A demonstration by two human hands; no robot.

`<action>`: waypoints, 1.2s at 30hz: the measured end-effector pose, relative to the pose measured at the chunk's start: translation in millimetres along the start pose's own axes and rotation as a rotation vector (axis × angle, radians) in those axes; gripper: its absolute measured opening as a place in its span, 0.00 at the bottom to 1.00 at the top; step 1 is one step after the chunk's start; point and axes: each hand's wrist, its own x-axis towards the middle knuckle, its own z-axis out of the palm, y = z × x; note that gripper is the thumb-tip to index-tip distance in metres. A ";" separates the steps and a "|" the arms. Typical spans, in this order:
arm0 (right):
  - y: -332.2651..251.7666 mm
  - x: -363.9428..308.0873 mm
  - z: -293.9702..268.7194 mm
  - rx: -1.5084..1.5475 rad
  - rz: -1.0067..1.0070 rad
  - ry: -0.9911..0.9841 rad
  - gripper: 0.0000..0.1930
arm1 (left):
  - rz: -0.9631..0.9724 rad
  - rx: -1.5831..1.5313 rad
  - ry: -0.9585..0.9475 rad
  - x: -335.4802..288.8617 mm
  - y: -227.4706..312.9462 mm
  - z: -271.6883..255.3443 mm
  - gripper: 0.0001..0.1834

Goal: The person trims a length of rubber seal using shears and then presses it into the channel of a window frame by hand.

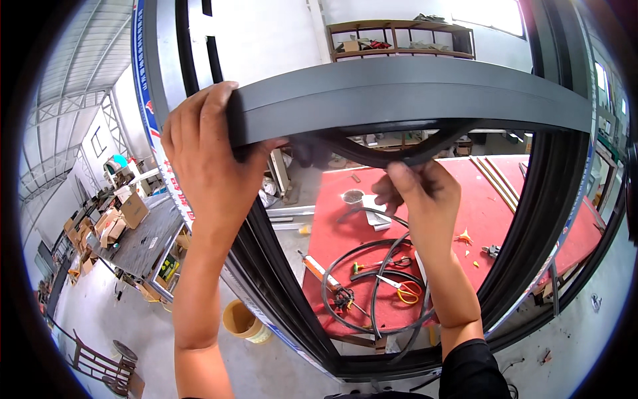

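A grey metal crossbar (412, 93) spans a large window or door frame with black inner channels. My left hand (216, 149) is closed around the crossbar's left end, fingers over the front and thumb underneath. A black rubber sealing strip (362, 154) sags in a loop below the bar's underside. The thumb and fingers of my right hand (428, 196) pinch this strip near the loop's lowest part. Part of the strip near my left thumb is dark and blurred. Beyond the frame, more black strip (323, 286) lies coiled on a red-topped table (465, 226).
On the table lie yellow-handled scissors (407, 291), a sealant tube (319, 269), pliers (492, 251) and a small tub (352, 196). A yellow bucket (244, 322) stands on the floor at left. A cluttered bench (143, 246), a wooden chair (100, 362) and a shelf (399, 50) are farther off.
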 end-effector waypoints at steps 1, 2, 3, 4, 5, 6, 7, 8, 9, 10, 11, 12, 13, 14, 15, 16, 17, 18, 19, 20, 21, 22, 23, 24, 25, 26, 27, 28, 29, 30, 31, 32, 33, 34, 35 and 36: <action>-0.4 4.1 -1.4 0.051 0.046 -0.024 0.13 | -0.001 0.004 0.005 0.4 1.2 0.5 0.39; -0.9 6.7 -0.8 0.103 0.088 -0.055 0.13 | -0.003 0.001 0.008 0.6 1.3 0.2 0.39; -2.1 7.0 1.8 0.100 0.086 -0.055 0.13 | -0.009 0.001 0.004 0.8 1.6 -0.2 0.39; -3.7 7.0 5.7 0.177 0.081 -0.050 0.13 | -0.015 0.001 0.000 1.0 1.9 -0.6 0.39; -2.8 6.0 8.3 0.255 0.083 -0.042 0.12 | -0.022 0.001 -0.010 -0.8 2.0 0.1 0.40; 1.9 7.8 9.4 0.293 0.064 -0.046 0.12 | -0.024 -0.001 -0.015 -2.8 1.5 0.9 0.40; 6.3 6.6 10.6 0.293 0.069 -0.045 0.12 | -0.010 0.011 -0.007 -4.8 0.5 1.7 0.40; 6.6 7.3 11.3 0.309 0.049 -0.038 0.12 | 0.007 0.022 0.013 -2.7 0.4 2.2 0.40; 6.7 8.2 11.4 0.327 0.029 -0.031 0.11 | 0.008 0.020 0.020 -1.1 0.9 2.6 0.40; 6.2 9.6 10.8 0.335 0.017 -0.033 0.11 | 0.008 0.017 0.017 -0.1 1.6 2.7 0.40; 8.5 10.4 12.1 0.339 0.019 -0.035 0.11 | 0.009 0.019 0.007 -1.4 1.2 2.3 0.40; 10.8 11.4 14.0 0.360 0.020 -0.026 0.10 | 0.009 0.023 0.005 -2.0 0.1 2.0 0.40; 12.5 12.5 16.1 0.381 0.021 -0.017 0.10 | 0.017 0.033 0.002 -2.5 -1.2 1.5 0.40; 12.9 13.6 17.8 0.380 0.022 -0.018 0.10 | 0.022 0.039 0.000 -2.9 -1.5 1.6 0.41; 12.7 14.8 19.6 0.400 0.027 -0.020 0.09 | 0.021 0.038 0.000 -3.3 -1.4 1.1 0.41; 12.3 16.2 19.9 0.420 0.032 -0.021 0.09 | 0.020 0.039 -0.007 -3.4 -1.1 0.1 0.40; 12.0 18.4 19.3 0.422 0.032 -0.021 0.09 | 0.021 0.042 -0.014 -2.8 -1.4 -0.5 0.40; 11.5 20.6 18.3 0.408 0.036 -0.036 0.09 | 0.023 0.043 -0.015 -2.2 -1.5 -0.3 0.40; 11.0 21.8 17.2 0.393 0.040 -0.050 0.09 | 0.036 0.033 -0.008 -1.5 -1.3 0.0 0.40; 10.9 20.4 14.8 0.387 0.037 -0.048 0.09 | 0.046 0.018 0.003 -1.5 -0.9 1.7 0.39; 11.0 16.7 11.7 0.357 0.047 -0.067 0.09 | 0.044 0.011 0.007 -1.5 -1.5 1.0 0.39; 11.2 14.4 8.3 0.325 0.056 -0.084 0.10 | 0.037 0.035 -0.004 -1.6 -3.6 -2.9 0.39; 15.1 12.8 6.5 0.409 0.004 -0.061 0.13 | 0.032 0.024 -0.011 -1.2 0.0 0.5 0.39; 11.5 13.9 2.8 0.344 -0.031 -0.017 0.15 | 0.032 0.005 -0.008 -1.6 -2.0 -1.4 0.39; 5.9 16.9 -3.4 0.277 -0.066 0.027 0.16 | 0.014 0.012 -0.018 -3.0 -1.8 -2.5 0.38; -2.6 21.9 -9.4 0.276 0.009 0.058 0.17 | 0.015 0.019 -0.018 -3.0 -2.1 -4.8 0.38; -9.6 26.0 -10.1 0.302 0.056 0.085 0.13 | 0.019 0.026 -0.022 -3.5 -2.2 -4.2 0.37; -7.5 27.3 -13.6 0.262 0.056 0.083 0.12 | 0.017 0.034 -0.025 -4.1 -1.0 -2.9 0.37; -7.3 28.5 -17.9 0.226 0.050 0.084 0.11 | 0.025 0.058 -0.024 -3.3 -1.4 -1.2 0.38; -10.1 29.7 -16.3 0.248 0.057 0.074 0.10 | 0.024 0.053 -0.030 -3.5 -2.7 -2.2 0.38; -17.3 27.6 -13.5 0.312 0.095 0.069 0.10 | 0.023 0.047 -0.034 -3.8 -4.5 -4.2 0.38; -17.9 26.4 -18.8 0.297 0.088 0.072 0.10 | 0.038 0.020 -0.027 -4.7 -3.6 3.3 0.38; -16.8 23.0 -18.7 0.307 0.096 0.065 0.10 | 0.052 0.018 -0.040 -5.9 -10.6 1.1 0.37; -17.4 22.7 -20.7 0.252 0.110 0.032 0.10 | 0.067 0.040 -0.037 -6.5 -14.7 -1.3 0.38; -17.0 23.0 -26.2 0.186 0.123 0.011 0.11 | 0.079 0.044 -0.032 -7.9 -15.3 3.3 0.40; -16.5 23.1 -24.6 0.162 0.182 0.015 0.11 | 0.080 0.033 -0.039 -8.8 -19.0 2.6 0.40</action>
